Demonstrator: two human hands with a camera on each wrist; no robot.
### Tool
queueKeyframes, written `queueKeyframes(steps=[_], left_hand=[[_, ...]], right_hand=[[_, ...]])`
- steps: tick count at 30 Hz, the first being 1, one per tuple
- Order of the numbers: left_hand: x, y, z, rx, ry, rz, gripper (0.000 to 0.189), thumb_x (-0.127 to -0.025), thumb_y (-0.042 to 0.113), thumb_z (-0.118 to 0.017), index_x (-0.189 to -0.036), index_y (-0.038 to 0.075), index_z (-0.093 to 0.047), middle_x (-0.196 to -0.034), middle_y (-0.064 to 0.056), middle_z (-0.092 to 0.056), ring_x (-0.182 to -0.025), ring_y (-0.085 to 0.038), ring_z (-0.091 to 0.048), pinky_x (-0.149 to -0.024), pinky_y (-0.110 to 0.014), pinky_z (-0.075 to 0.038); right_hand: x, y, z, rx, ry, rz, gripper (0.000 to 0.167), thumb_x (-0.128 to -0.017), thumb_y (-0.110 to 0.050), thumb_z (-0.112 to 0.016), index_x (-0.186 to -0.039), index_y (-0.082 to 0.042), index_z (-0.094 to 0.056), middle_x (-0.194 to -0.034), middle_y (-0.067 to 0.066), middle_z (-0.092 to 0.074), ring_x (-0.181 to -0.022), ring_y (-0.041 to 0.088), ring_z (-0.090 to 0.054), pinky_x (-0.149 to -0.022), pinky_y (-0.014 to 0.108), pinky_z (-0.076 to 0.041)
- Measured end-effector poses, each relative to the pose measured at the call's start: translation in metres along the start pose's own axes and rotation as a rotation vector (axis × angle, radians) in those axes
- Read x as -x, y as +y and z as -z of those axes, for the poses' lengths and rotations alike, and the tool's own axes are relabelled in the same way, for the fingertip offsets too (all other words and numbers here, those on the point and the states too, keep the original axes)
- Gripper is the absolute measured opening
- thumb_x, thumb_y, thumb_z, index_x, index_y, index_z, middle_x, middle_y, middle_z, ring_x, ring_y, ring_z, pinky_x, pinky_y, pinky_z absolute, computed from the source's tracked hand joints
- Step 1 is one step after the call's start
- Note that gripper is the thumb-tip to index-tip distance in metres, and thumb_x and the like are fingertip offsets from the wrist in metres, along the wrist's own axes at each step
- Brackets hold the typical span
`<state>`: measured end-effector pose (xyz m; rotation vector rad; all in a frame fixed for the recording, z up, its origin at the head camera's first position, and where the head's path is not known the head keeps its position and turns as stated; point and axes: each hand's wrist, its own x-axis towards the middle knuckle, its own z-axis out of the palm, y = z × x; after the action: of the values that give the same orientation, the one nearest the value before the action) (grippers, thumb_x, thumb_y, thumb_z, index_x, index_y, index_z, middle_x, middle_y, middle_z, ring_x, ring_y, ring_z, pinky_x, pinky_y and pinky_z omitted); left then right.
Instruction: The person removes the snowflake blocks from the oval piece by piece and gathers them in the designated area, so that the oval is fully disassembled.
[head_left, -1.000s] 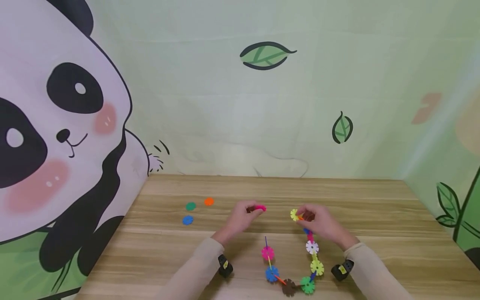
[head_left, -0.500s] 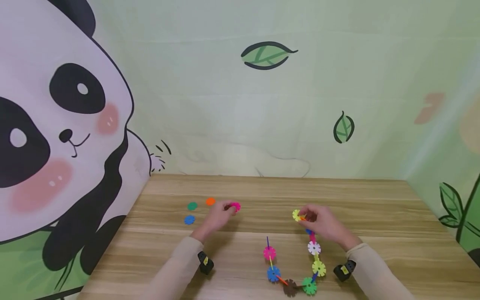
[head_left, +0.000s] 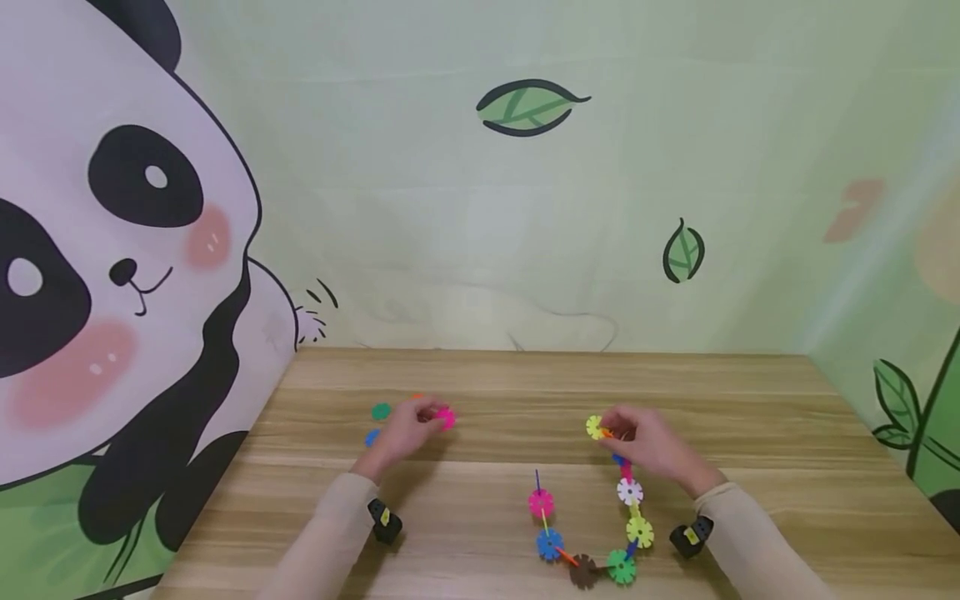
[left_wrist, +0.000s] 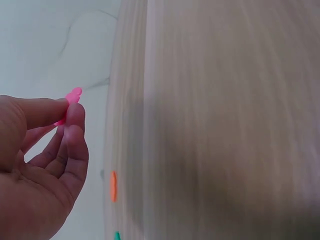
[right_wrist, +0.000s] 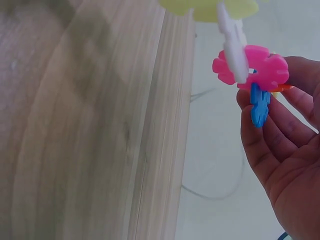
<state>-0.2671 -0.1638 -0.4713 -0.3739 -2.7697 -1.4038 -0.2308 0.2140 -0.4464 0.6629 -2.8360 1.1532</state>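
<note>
Between thumb and fingertips my left hand (head_left: 405,429) pinches a pink interlocking disc (head_left: 447,419), raised over the table's left part. My right hand (head_left: 651,443) grips an orange disc (head_left: 607,433) near one end of a chain of slotted-together discs; a yellow disc (head_left: 593,427) sticks out past the fingertips. From that hand the chain curves toward me through a white disc (head_left: 630,492), a green disc (head_left: 621,567) and a brown disc (head_left: 582,572), then up to a pink one (head_left: 541,503) with an upright purple disc. The right wrist view shows a blue disc (right_wrist: 259,107) beside the fingers.
Loose on the wooden table (head_left: 480,517) at the left lie a green disc (head_left: 381,411), a blue disc (head_left: 372,437) and an orange disc (head_left: 417,397), the last two partly hidden by the left hand. A printed panda backdrop (head_left: 420,208) stands behind the table's far edge.
My left hand has moved left with the pink disc, from near the middle to beside the loose discs. The right hand and the chain have stayed nearly in place.
</note>
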Motion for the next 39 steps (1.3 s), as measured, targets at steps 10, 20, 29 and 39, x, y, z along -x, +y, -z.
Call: queueKeyframes(steps=[10, 20, 29, 39], left_hand=[[0.01, -0.013, 0.012, -0.077, -0.025, 0.078, 0.028, -0.086, 0.007, -0.069, -0.113, 0.0, -0.066, -0.088, -0.005, -0.064, -0.082, -0.018, -0.058, -0.066, -0.029, -0.048], [0.01, -0.023, 0.016, -0.217, -0.035, 0.078, 0.027, -0.084, 0.007, -0.07, -0.111, 0.0, -0.067, -0.085, -0.007, -0.063, -0.076, -0.017, -0.055, -0.066, -0.029, -0.048], [0.01, -0.024, 0.016, -0.3, -0.05, 0.072, 0.027, -0.083, 0.004, -0.069, -0.109, -0.001, -0.067, -0.081, -0.008, -0.063, -0.072, -0.017, -0.056, -0.065, -0.03, -0.049], [0.006, -0.028, 0.016, -0.319, -0.038, 0.114, 0.027, -0.083, 0.003, -0.068, -0.109, 0.0, -0.064, -0.087, -0.009, -0.063, -0.077, -0.019, -0.057, -0.07, -0.034, -0.05]], right_hand=[[0.0, 0.003, 0.003, -0.009, -0.035, 0.02, 0.014, -0.086, -0.009, -0.069, -0.098, -0.008, -0.063, -0.085, -0.003, -0.061, -0.078, 0.013, -0.058, -0.067, 0.026, -0.051], [0.001, 0.004, 0.003, 0.004, -0.047, 0.039, 0.014, -0.086, -0.008, -0.069, -0.099, -0.008, -0.063, -0.086, -0.003, -0.062, -0.079, 0.013, -0.058, -0.068, 0.026, -0.051], [0.001, 0.006, 0.003, 0.02, -0.049, 0.058, 0.017, -0.085, -0.007, -0.069, -0.101, -0.008, -0.063, -0.089, -0.002, -0.063, -0.08, 0.013, -0.058, -0.069, 0.027, -0.051], [0.002, 0.004, 0.004, 0.001, -0.031, 0.023, 0.015, -0.085, -0.007, -0.069, -0.099, -0.007, -0.063, -0.085, -0.003, -0.061, -0.078, 0.013, -0.057, -0.068, 0.027, -0.05]])
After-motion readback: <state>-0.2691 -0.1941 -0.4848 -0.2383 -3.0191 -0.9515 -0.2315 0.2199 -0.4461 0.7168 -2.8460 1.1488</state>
